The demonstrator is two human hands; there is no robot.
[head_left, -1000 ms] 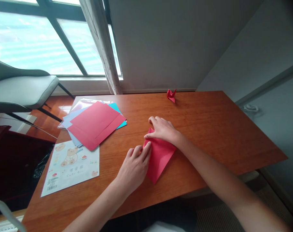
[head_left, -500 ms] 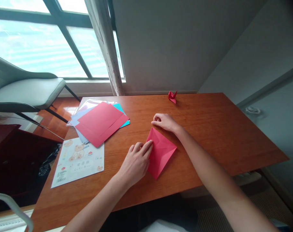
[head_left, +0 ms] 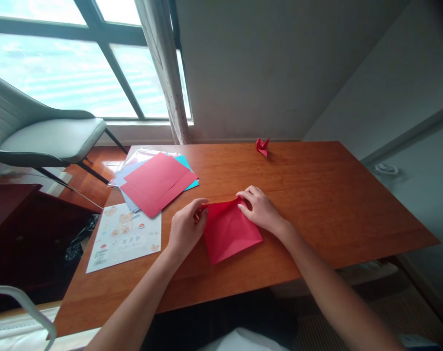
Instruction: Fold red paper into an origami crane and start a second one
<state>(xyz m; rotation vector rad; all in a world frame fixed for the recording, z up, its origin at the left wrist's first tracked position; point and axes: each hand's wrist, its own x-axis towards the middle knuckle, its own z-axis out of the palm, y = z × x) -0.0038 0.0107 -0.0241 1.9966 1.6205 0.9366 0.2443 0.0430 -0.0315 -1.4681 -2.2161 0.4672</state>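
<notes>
A red sheet of folded origami paper (head_left: pixel 230 233) with visible crease lines is held near the front of the wooden table (head_left: pixel 309 195). Its far edge is lifted a little, and its near corner points toward me. My left hand (head_left: pixel 187 225) pinches the upper left corner between thumb and fingers. At the upper right corner, my right hand (head_left: pixel 258 207) grips the paper the same way. Behind my hands, a small red folded paper bird (head_left: pixel 262 146) stands close to the table's back edge.
Left of my hands lies a stack of red paper sheets (head_left: pixel 157 183) over blue and teal ones. A white sheet with bear drawings (head_left: pixel 128 239) lies in front of it. A grey chair (head_left: pixel 53 139) stands by the window, and a curtain (head_left: pixel 163 73) hangs behind the table.
The paper has turned from a diamond lying flat to a squarer position with its far edge raised. My right hand has come down onto its right corner; my left has shifted to its left corner.
</notes>
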